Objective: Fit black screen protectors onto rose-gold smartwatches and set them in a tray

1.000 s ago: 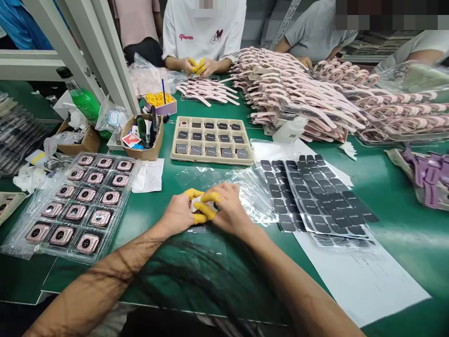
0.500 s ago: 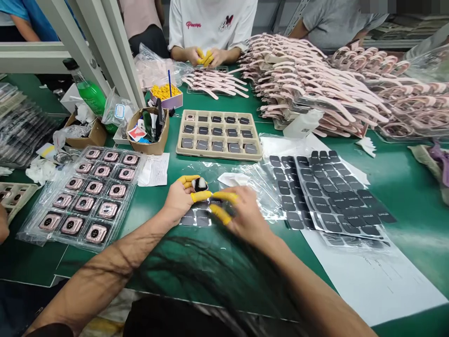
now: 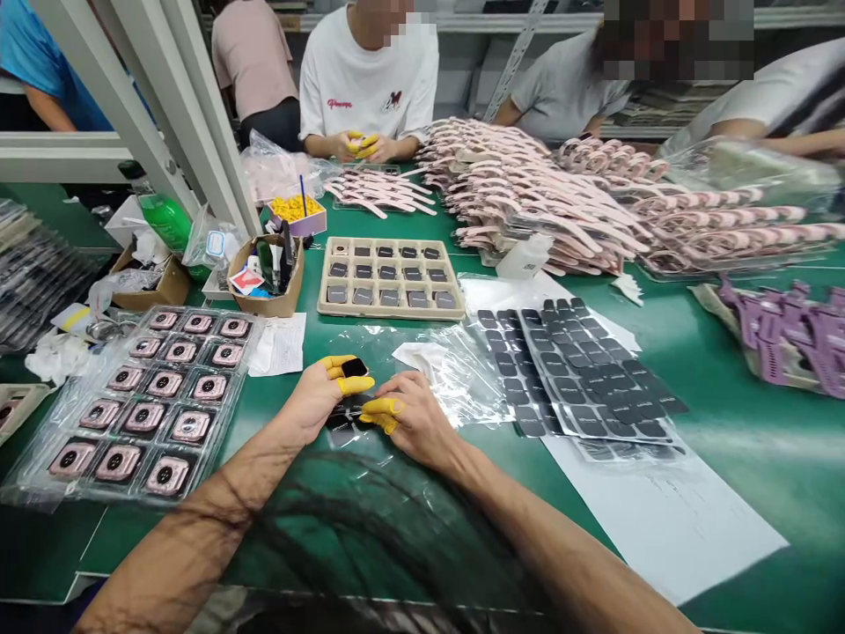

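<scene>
Between the yellow-covered thumb and finger of my left hand [image 3: 320, 396] is a small watch case with a dark, shiny face [image 3: 355, 368]. My right hand [image 3: 406, 414], with yellow covers on some fingers, is closed at a sheet of black square stickers [image 3: 341, 430] on the table just below the watch case. Its fingertips pinch at the sheet's upper right part; whether a sticker has lifted is hidden. Beyond my hands stands a beige tray [image 3: 391, 314] with dark squares in its compartments. A clear tray [image 3: 228, 387] of pink watch cases lies to the left.
More black sticker sheets [image 3: 574, 370] lie at the right on white paper [image 3: 666, 519]. Crumpled clear film [image 3: 472, 379] is beside my right hand. Behind are a cardboard box [image 3: 270, 305], a white bottle [image 3: 526, 257], pink straps [image 3: 528, 189] and co-workers. Purple straps [image 3: 785, 330] sit far right.
The view has shifted, showing more of the far side. My right hand has come down onto the sticker sheet and its fingers have closed. The watch case in my left hand now shows a darker face.
</scene>
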Demonstrator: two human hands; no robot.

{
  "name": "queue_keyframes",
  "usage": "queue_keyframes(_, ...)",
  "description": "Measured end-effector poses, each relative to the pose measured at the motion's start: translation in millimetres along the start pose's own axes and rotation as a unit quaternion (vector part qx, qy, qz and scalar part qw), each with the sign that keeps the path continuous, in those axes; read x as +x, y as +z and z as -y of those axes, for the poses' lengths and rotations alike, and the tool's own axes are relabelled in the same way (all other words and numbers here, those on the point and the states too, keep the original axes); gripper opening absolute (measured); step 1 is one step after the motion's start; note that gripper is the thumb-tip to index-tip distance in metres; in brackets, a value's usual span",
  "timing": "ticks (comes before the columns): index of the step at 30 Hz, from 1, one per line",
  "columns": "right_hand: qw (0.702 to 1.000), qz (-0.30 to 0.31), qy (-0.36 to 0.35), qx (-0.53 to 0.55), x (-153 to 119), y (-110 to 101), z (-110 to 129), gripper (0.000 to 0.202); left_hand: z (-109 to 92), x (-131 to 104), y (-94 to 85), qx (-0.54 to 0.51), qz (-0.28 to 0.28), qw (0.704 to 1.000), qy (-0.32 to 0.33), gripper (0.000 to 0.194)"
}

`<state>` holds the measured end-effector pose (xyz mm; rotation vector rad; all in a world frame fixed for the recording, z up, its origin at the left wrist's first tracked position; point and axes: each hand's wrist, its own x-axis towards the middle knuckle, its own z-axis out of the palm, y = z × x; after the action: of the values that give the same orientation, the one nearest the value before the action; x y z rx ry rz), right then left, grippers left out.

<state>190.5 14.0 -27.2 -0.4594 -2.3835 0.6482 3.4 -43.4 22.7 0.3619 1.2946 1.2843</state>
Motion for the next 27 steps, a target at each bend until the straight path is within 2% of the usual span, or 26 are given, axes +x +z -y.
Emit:
queue_keyframes(2,0.999,0.019,-0.013,0.028,0,-10,1,0.033,0,0,0.1,0.005,-0.003,1.000,0.005,0.064)
queue_keyframes(5,0.986,0.018,0.014,0.163,0,-35,2,0.007,4,-2,2.6,0.013,-0.013,0.999,0.027,0.063)
queue_keyframes(6,0.968,0.009,0.035,0.249,0,-44,2,0.011,6,-2,4.0,0.024,-0.015,0.999,0.042,0.062)
queue_keyframes(8,0.903,-0.022,0.110,0.415,-1,-59,3,0.026,13,-3,6.8,0.076,-0.013,0.994,0.073,0.063)
queue_keyframes(10,0.848,-0.056,0.220,0.478,-1,-65,4,0.029,20,-5,8.8,0.159,0.005,0.982,0.097,0.063)
queue_keyframes(13,0.825,-0.094,0.370,0.417,4,-57,7,0.038,26,-6,9.0,0.259,0.056,0.958,0.106,0.063)
queue_keyframes(16,0.799,-0.099,0.440,0.398,10,-41,12,0.047,27,-5,7.7,0.275,0.083,0.953,0.100,0.066)
queue_keyframes(21,0.765,-0.106,0.472,0.424,13,-30,18,0.050,25,-8,8.8,0.305,0.071,0.944,0.102,0.062)
queue_keyframes(27,0.767,-0.116,0.471,0.420,15,-29,20,0.049,25,-11,10.3,0.352,0.070,0.926,0.114,0.058)
